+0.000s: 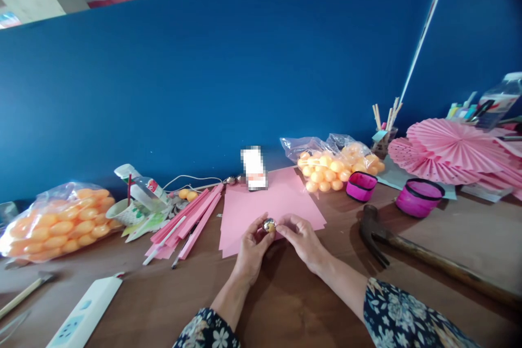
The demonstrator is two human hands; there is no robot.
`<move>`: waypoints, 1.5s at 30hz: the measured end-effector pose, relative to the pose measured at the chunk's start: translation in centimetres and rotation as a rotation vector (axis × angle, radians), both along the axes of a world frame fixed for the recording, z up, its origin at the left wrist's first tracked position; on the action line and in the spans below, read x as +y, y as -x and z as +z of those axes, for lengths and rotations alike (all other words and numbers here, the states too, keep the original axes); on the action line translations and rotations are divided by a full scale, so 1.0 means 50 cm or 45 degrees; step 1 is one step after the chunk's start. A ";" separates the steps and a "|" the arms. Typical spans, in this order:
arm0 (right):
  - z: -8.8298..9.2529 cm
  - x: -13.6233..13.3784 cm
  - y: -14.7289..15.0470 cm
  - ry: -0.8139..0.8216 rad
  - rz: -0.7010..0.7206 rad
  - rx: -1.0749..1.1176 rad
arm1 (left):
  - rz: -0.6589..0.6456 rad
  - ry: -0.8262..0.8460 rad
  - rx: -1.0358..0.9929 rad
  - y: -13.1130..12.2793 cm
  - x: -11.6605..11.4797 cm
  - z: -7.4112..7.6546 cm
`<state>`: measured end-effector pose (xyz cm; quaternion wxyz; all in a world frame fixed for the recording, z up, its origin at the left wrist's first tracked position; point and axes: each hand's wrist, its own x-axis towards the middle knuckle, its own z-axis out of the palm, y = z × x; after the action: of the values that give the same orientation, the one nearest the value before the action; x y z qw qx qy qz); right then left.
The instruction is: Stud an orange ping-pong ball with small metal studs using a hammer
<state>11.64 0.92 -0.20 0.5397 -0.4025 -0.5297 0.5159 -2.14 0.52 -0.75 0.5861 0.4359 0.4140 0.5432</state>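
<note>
The left grip pinches a shiny silver ball; right grip touches it, closure unclear. Pink paper sheets lie beyond.

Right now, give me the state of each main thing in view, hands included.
Shiny ball: held in fingers
Left hand: closed on the ball
Right hand: fingertips at the ball's side
Pink sheets: flat, overlapping
Pink strips: loosely heaped
Orange-ball bags: filled
Pleated fans: spread open
Magenta bands: looped, standing
Hammer: lying down
Power strip: lying flat
Left bottle: tilted
</note>
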 end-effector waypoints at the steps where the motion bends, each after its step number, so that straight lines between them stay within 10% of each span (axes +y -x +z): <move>1: -0.001 0.000 0.000 -0.001 0.001 -0.025 | 0.008 0.003 0.003 0.000 0.000 0.000; 45: -0.010 -0.002 0.000 -0.053 0.052 -0.177 | 0.011 0.002 -0.010 0.000 0.003 -0.006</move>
<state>11.62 0.83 -0.70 0.4993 -0.4152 -0.5846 0.4864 -2.13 0.69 -1.06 0.5857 0.4316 0.4140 0.5471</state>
